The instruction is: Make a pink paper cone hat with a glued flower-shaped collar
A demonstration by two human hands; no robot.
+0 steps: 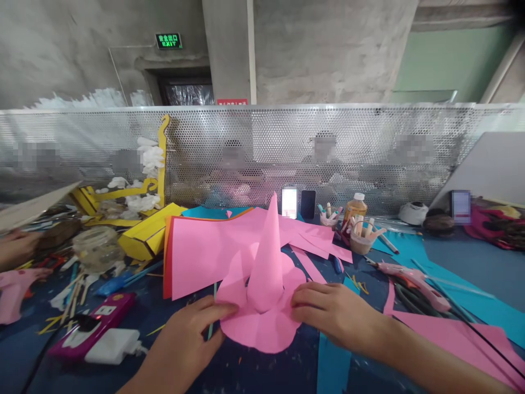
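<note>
A pink paper cone stands upright on a scalloped, petal-edged pink paper base, much like a pointed hat with a wavy brim. My left hand grips the left edge of the base, fingers on top and thumb below. On the opposite edge, the fingers of my right hand are closed on the paper, its thumb hidden. Small dark gaps show between cone and base. Close behind lies a stack of pink paper sheets, with orange and red ones under it.
To the right lie a pink glue gun, a cup of markers and a drink bottle. At left are a purple power strip, a glass jar and a yellow box. A perforated metal screen runs behind; another person's hand is far left.
</note>
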